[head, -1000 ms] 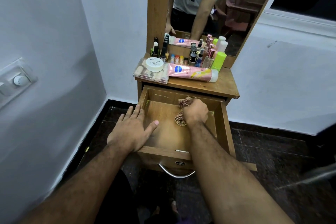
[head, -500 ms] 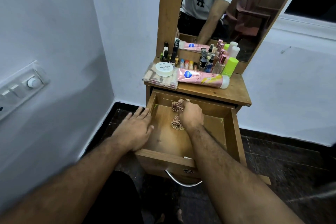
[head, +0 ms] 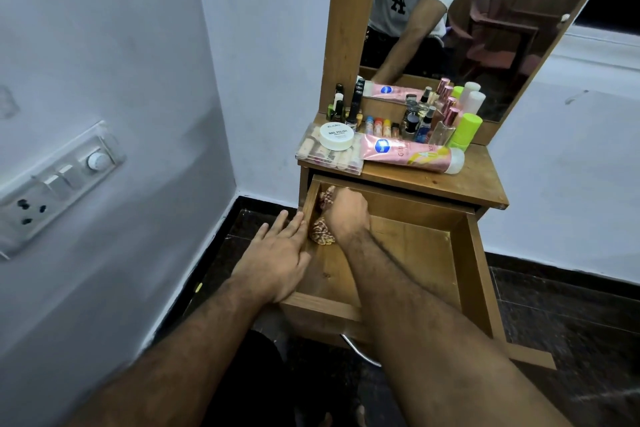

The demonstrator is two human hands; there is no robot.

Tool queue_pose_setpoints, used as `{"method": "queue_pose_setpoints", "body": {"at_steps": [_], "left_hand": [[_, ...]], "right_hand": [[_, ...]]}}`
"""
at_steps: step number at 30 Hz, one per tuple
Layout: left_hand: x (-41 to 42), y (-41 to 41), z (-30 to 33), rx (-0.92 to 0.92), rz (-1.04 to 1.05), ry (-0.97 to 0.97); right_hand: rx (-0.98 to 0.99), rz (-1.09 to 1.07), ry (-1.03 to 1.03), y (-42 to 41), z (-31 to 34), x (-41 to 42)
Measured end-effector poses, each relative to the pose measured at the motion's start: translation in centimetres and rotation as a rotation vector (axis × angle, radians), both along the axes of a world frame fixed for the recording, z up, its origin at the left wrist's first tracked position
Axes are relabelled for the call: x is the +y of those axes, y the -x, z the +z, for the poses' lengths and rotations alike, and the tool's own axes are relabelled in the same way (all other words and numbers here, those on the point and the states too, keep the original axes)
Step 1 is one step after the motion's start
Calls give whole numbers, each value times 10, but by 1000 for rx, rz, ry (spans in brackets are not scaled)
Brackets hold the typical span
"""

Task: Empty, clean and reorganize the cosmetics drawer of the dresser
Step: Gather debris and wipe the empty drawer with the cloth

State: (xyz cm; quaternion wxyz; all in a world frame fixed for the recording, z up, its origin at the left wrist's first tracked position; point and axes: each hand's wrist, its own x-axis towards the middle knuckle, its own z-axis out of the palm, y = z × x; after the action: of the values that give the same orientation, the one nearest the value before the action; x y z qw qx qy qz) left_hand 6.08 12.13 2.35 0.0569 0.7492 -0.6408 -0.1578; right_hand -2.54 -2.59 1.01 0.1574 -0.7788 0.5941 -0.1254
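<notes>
The wooden drawer (head: 460, 274) of the dresser stands pulled out, its bottom bare. My right hand (head: 348, 215) grips a bunched patterned cloth (head: 321, 232) and presses it into the drawer's far left corner. My left hand (head: 277, 253) lies flat with straight fingers on the drawer's left wall. The cosmetics stand on the dresser top (head: 450, 180): a pink tube (head: 412, 154), a white nail polish jar (head: 336, 135) on a clear box (head: 325, 156), a green bottle (head: 465, 132), and several small bottles (head: 415, 121).
A mirror (head: 485, 10) rises behind the cosmetics and reflects a person's shirt and arm. A white wall with a switch panel (head: 59, 180) is close on the left. The drawer's metal handle (head: 360, 354) shows below its front. Dark tiled floor (head: 571, 340) lies around.
My right hand has slid the cloth from the middle of the drawer's back to its far left corner. The left hand has stayed on the left wall. The camera view has shifted left.
</notes>
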Motion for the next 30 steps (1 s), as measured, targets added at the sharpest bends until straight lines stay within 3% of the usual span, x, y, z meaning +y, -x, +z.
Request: {"method": "queue_pose_setpoints", "body": {"at_steps": [7, 13, 20, 26, 30], "left_hand": [[-1, -2, 0, 21, 1, 12], [1, 0, 2, 25, 16, 20], [0, -1, 2, 26, 19, 24], [2, 0, 1, 18, 5, 20], [1, 0, 3, 25, 11, 22]], "right_hand": [[240, 273, 96, 1, 0, -1], [317, 284, 65, 15, -4, 7], [171, 304, 323, 19, 4, 0], [308, 322, 181, 16, -10, 0], [232, 253, 72, 14, -11, -2]]}}
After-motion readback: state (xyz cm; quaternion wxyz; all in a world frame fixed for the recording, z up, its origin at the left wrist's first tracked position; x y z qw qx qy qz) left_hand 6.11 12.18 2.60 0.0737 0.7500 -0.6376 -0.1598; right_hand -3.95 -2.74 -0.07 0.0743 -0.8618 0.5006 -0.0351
